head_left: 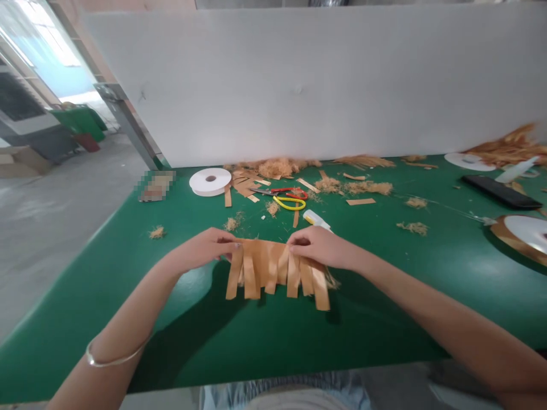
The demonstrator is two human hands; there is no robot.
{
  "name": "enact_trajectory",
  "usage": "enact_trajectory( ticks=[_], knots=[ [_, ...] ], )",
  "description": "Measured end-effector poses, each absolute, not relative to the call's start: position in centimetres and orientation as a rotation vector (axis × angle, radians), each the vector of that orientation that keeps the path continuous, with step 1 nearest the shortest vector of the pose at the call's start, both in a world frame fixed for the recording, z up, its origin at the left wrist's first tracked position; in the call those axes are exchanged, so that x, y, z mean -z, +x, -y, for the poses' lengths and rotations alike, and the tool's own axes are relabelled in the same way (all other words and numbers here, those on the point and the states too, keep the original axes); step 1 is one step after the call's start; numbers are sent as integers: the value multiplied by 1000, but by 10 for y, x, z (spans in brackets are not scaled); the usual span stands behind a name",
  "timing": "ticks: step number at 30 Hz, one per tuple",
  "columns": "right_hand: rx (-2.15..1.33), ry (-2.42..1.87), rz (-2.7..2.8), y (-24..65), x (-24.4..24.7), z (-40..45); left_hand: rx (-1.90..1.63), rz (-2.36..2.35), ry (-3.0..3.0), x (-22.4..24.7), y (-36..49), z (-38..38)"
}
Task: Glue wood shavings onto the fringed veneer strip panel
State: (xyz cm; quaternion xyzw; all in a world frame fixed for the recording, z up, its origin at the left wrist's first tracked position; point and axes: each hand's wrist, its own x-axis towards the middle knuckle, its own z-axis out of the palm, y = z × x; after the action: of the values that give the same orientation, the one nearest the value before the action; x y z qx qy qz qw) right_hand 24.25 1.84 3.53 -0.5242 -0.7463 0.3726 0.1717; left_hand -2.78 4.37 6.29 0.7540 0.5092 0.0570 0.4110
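A row of tan ribbon strips (265, 265) hangs from a band along its top edge, held just above the green table between my two hands. My left hand (209, 249) pinches the band's left end. With thumb and fingers closed, my right hand (321, 246) grips it right of the middle. The strips dangle at uneven lengths, and some frayed fibres stick out under my right hand. Beyond the piece lie scissors (290, 197) with one red and one yellow handle. A white glue bottle (316, 219) rests just behind my right hand, partly covered by it.
On the green table (179, 336), a white spool (210, 181) lies at the back left. Fibre tufts (280, 167) and ribbon scraps are scattered along the white back panel (299, 85). Toward the right are a black phone-like object (501, 191) and a ribbon spool (523, 233).
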Motion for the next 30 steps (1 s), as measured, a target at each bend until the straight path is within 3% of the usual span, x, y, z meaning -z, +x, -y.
enact_trajectory(
  ticks=[6, 15, 18, 26, 30],
  knots=[
    [-910, -1580, 2055, 247, -3, -32, -230, -1447, 1938, -29, -29, -51],
    [-996, -1384, 2018, 237, 8, -44, -238, -1418, 2057, -32, -24, -46],
    [-834, -1314, 2000, 233, 15, -47, -179, -1407, 2069, -32, -27, -48],
    [-590, -1236, 2515, 257, -7, -9, -101, -1977, 2348, -30, -40, -53],
    [-383, -1142, 2738, 260, -10, 7, -246, -1841, 2573, -32, -26, -47]
  ],
)
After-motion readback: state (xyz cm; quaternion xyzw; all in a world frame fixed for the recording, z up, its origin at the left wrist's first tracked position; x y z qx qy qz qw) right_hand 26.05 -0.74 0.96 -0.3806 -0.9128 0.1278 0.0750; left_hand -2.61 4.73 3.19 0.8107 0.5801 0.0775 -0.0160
